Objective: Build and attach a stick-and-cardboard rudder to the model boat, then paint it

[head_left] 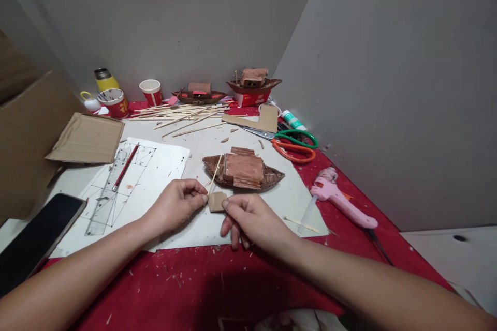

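Observation:
A small piece of brown cardboard (216, 201) is held up between my two hands, just in front of a brown model boat (244, 169). My left hand (185, 199) pinches at the cardboard's left edge. The thumb and forefinger of my right hand (248, 217) grip its right side, with the other fingers curled beneath. A thin wooden stick (216, 175) slants from the boat's left part down toward my left fingertips; whether those fingers touch it I cannot tell. The boat lies on white paper, its roofed cabin in the middle.
Right of the paper are a pink glue gun (344, 199) and scissors (295, 147) with green and orange handles. Leftward lie a ruler (104, 199), a pencil (126, 166), a phone (42, 238) and cardboard (87, 139). Behind are wooden sticks (186, 112), paper cups (150, 93) and two more model boats (254, 83).

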A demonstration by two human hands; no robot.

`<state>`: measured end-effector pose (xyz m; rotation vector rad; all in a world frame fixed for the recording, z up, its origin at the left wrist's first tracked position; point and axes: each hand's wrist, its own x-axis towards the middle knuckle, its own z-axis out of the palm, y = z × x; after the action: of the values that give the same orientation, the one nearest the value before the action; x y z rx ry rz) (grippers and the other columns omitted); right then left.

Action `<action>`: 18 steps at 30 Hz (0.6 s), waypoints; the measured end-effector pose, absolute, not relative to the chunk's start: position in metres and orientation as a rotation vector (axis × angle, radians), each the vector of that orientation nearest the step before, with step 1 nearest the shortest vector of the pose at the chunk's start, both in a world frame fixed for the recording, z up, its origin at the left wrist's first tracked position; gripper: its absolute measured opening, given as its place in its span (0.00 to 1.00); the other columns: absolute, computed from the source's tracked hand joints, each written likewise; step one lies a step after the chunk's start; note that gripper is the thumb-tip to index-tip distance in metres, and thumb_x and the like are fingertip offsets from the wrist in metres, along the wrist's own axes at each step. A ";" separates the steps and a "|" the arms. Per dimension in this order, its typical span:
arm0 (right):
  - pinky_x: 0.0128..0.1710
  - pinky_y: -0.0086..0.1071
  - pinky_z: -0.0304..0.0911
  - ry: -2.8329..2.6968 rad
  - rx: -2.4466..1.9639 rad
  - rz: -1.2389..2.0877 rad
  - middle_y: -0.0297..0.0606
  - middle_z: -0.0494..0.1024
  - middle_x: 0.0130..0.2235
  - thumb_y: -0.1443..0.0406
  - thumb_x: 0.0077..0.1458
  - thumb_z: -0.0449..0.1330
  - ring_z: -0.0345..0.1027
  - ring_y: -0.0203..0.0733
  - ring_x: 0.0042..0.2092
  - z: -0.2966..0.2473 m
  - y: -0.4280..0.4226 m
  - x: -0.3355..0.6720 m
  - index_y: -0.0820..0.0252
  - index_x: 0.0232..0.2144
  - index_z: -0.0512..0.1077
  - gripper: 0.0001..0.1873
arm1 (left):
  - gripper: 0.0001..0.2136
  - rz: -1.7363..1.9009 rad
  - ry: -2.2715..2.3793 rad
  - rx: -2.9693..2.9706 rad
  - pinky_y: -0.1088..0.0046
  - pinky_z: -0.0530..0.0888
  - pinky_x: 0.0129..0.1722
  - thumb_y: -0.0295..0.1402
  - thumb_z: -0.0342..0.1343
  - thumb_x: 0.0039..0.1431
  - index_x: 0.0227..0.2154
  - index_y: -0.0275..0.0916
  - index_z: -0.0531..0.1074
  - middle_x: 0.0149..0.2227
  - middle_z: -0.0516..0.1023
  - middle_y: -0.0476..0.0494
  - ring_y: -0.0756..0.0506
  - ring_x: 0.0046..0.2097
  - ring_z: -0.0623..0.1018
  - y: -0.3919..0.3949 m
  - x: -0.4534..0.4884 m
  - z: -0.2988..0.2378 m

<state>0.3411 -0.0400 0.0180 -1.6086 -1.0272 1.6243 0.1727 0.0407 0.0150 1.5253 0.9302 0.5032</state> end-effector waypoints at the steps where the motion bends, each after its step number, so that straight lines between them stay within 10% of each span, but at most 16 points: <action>1: 0.10 0.20 0.51 -1.024 -1.609 1.623 0.30 0.73 0.18 0.57 0.60 0.51 0.63 0.29 0.14 0.017 -0.039 0.341 0.61 0.24 0.65 0.16 | 0.07 0.501 0.932 1.522 0.73 0.65 0.30 0.35 0.60 0.53 0.27 0.35 0.74 0.26 0.74 0.48 0.49 0.28 0.70 0.041 0.173 0.015; 18: 0.10 0.20 0.51 -1.023 -1.514 1.725 0.31 0.75 0.19 0.55 0.60 0.53 0.65 0.30 0.14 0.015 -0.039 0.339 0.60 0.26 0.65 0.17 | 0.11 0.401 0.914 1.473 0.70 0.66 0.36 0.37 0.59 0.54 0.34 0.32 0.74 0.31 0.76 0.45 0.48 0.32 0.71 0.043 0.173 0.016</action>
<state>0.3391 -0.0389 0.0153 -1.5140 -1.0226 1.7252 0.1730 0.0426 0.0163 1.4726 0.9143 0.4005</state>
